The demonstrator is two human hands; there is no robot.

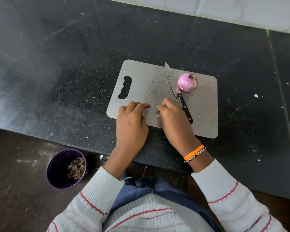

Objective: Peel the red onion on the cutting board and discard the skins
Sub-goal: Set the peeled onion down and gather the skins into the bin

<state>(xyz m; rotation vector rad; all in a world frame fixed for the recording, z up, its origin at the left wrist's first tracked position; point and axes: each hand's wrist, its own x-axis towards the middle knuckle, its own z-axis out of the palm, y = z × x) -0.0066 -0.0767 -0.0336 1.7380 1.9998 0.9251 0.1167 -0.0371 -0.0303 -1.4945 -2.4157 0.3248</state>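
- Resting peeled on grey plastic cutting board (203,114): round pink-purple red onion (187,82), well beyond both hands, touching black-handled knife (177,93).
- Left hand (132,119) flat, fingers loose, empty.
- Right hand (172,118) curled; contents unclear.

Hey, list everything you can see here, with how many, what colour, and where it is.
Round peeled red onion: one, pink-purple, far right part of board.
Black-handled steel knife: one, lying on board, beside onion.
Thin grey cutting board: one, on counter.
Speckled black stone counter: one, under board.
Round purple bin: one, on floor lower left, brown skins inside.
Orange thread bracelet: on right wrist.
Left hand: fingers on board.
Right hand: curled, on board beside knife handle.
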